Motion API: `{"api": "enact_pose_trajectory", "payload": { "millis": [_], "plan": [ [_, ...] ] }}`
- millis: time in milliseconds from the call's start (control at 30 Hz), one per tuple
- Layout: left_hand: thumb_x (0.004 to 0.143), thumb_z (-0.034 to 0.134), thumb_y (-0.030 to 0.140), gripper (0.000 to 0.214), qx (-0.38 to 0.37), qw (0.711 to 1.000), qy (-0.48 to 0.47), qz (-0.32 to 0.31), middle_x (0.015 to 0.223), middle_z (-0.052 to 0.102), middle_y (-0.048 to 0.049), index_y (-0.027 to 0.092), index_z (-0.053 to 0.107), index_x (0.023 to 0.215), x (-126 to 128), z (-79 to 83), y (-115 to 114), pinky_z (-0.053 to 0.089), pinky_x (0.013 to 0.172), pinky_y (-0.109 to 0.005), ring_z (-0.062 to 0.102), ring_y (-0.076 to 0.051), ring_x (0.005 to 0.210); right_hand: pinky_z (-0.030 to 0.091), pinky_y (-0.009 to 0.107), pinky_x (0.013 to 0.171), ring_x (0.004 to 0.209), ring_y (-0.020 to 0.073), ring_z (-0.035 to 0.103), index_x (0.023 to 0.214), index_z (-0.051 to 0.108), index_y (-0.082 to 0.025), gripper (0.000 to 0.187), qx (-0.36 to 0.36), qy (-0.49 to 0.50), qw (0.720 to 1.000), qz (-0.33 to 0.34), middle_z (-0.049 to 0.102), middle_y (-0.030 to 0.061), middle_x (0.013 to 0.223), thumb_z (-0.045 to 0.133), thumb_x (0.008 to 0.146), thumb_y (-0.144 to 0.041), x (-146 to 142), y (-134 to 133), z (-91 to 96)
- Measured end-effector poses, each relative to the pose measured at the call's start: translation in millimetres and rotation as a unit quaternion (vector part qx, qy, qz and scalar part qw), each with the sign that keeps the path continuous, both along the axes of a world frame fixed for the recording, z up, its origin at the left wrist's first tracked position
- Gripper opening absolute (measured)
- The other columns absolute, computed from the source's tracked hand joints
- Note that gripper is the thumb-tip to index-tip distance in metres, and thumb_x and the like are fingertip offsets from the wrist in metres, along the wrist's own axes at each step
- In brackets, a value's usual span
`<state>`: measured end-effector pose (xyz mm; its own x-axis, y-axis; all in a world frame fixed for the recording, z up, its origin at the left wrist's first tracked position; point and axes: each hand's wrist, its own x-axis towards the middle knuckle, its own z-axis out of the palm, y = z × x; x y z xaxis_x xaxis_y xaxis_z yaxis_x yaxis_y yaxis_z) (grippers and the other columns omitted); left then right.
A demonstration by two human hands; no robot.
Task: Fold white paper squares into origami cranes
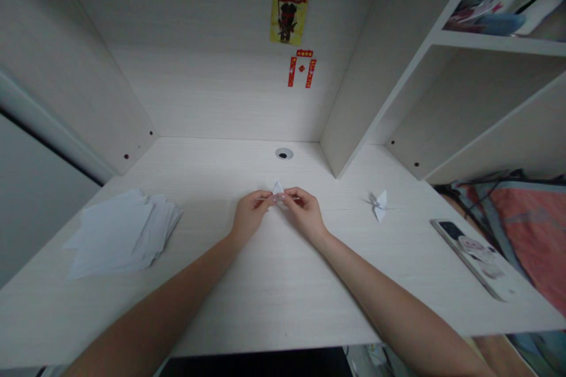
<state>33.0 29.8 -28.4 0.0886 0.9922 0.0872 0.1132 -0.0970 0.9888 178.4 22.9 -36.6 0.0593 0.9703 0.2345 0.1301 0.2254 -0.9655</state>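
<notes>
A small folded piece of white paper (pixel 277 188) is pinched between both hands above the middle of the desk, its pointed tip facing away from me. My left hand (pixel 251 212) grips its left side with thumb and index finger. On the other side, my right hand (pixel 305 210) pinches it the same way, fingertips nearly meeting the left ones. The lower part of the paper is hidden behind the fingers. To the right lies a folded white paper crane (pixel 379 206). A loose stack of white paper sheets (pixel 119 232) rests on the left.
A phone in a decorated case (pixel 475 256) lies near the desk's right edge. A round cable hole (pixel 284 154) sits by the back wall. An upright divider panel (pixel 354 100) stands at the back right. Red-grey fabric (pixel 526 218) is beyond the right edge.
</notes>
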Motion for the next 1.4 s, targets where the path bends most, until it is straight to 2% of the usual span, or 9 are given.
{"api": "enact_pose_trajectory", "payload": {
  "millis": [167,500,833,1200,1400],
  "plan": [
    [0.071,0.063,0.033,0.019,0.028,0.999,-0.014,0.015,0.078,0.07,-0.0046,0.016,0.069,0.077,-0.3,-2.3,-0.5,0.047,0.069,-0.026,0.063,-0.016,0.072,0.047,0.028,0.065,0.073,0.0194,0.063,0.079,0.071,-0.017,0.027,-0.022,0.007,1.0,-0.011,0.072,0.0065,0.081,0.065,0.07,-0.042,0.1,1.6,-4.0],
    [0.072,0.061,0.035,0.021,0.035,0.999,0.016,0.007,0.079,0.071,-0.0049,0.017,0.071,0.078,-1.5,-3.8,0.0,0.047,0.072,-0.027,0.063,-0.017,0.075,0.047,0.028,0.06,0.063,0.0177,0.062,0.075,0.072,-0.017,0.024,-0.029,-0.016,0.999,-0.039,0.072,0.0067,0.077,0.067,0.069,-0.039,3.7,3.9,-7.0],
    [0.073,0.061,0.03,0.016,0.059,0.998,0.027,0.009,0.077,0.071,-0.0047,0.017,0.071,0.075,-3.6,-7.6,1.5,0.046,0.07,-0.026,0.062,-0.016,0.072,0.044,0.027,0.058,0.062,0.0169,0.061,0.072,0.073,-0.019,0.024,0.002,-0.031,0.998,-0.046,0.072,0.0053,0.074,0.066,0.068,-0.042,2.2,0.3,-0.8],
    [0.072,0.061,0.028,0.014,0.072,0.996,0.049,0.001,0.07,0.069,-0.0035,0.017,0.069,0.069,-2.3,-1.8,-0.9,0.046,0.064,-0.024,0.061,-0.015,0.067,0.036,0.023,0.046,0.048,0.0115,0.052,0.065,0.069,-0.016,0.029,-0.046,0.005,0.998,-0.034,0.067,0.0034,0.062,0.07,0.062,-0.044,3.3,3.1,-6.7],
    [0.072,0.06,0.03,0.015,0.069,0.996,0.052,-0.001,0.069,0.068,-0.0033,0.017,0.068,0.068,-2.5,-0.5,-0.7,0.046,0.064,-0.024,0.061,-0.016,0.067,0.042,0.025,0.051,0.053,0.0139,0.057,0.066,0.07,-0.016,0.029,-0.045,0.0,0.999,-0.028,0.069,0.0045,0.066,0.07,0.063,-0.044,3.1,2.3,-4.9]
  ]
}}
